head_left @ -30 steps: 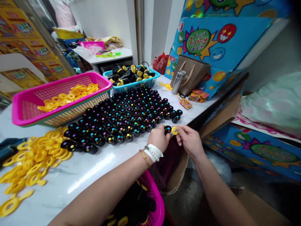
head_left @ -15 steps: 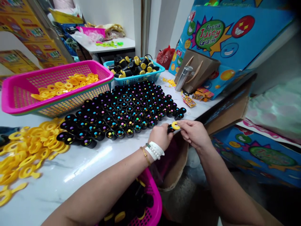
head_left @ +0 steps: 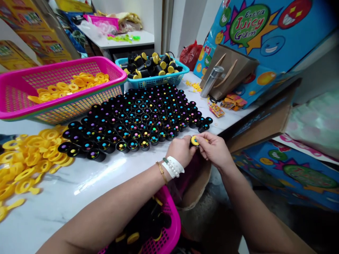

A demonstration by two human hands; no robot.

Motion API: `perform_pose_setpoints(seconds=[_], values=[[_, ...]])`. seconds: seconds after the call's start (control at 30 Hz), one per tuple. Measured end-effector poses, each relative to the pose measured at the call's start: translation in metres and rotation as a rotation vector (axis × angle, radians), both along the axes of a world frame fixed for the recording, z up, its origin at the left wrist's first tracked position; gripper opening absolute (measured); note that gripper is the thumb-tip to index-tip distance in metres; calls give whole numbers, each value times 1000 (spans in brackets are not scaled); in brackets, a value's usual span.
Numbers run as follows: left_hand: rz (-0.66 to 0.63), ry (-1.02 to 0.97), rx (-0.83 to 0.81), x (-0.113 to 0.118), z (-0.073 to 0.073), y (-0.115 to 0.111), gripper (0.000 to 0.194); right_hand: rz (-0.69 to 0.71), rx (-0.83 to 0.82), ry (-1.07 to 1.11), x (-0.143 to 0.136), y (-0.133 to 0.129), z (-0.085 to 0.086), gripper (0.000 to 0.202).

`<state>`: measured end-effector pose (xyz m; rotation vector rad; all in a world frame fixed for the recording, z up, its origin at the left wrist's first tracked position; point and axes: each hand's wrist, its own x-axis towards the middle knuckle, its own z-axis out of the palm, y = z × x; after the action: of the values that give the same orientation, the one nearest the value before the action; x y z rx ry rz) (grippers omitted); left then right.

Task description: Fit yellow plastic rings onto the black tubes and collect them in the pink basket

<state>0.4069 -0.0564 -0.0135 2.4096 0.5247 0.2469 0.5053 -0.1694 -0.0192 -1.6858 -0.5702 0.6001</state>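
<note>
My left hand (head_left: 180,151) is closed around a small black cup (head_left: 191,144) near the table's front edge. On the mouth of that cup sits a yellow ring-shaped cap (head_left: 195,141), with a blue dot showing through its hole. My right hand (head_left: 215,147) pinches this cap between thumb and fingers, pressing at its edge. Just beyond my hands stand rows of black cups (head_left: 144,135), open at the top, with coloured beads inside. Loose yellow ring caps with tabs (head_left: 26,160) lie heaped at the left of the table.
A pink basket (head_left: 111,67) holds more yellow caps; a blue basket (head_left: 156,81) holds capped black cups. Below my left arm is another pink basket (head_left: 173,225). A metal flask (head_left: 212,81), a paper bag (head_left: 230,70) and a blue carton (head_left: 280,28) stand at the right.
My right hand has brought the yellow cap left onto the cup in my left hand; before, it was held just beside the cup's mouth. The camera view has shifted slightly.
</note>
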Motion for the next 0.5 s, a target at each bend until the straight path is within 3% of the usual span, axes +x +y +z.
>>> perform_pose_setpoints(seconds=[0.13,0.2,0.3,0.37,0.5], values=[[-85,-23,-162,-1,6,7,24,56,-13,-68,3,-1,2,32],[-120,4,-369,-2,9,10,33,82,-14,25,3,0,1,33],[-65,27,-598,1,10,8,40,92,28,194,0,0,-1,34],[11,13,-597,6,9,4,32,60,77,251,-2,1,-3,36],[77,-19,-415,10,7,-4,25,7,126,291,-6,4,-4,36]])
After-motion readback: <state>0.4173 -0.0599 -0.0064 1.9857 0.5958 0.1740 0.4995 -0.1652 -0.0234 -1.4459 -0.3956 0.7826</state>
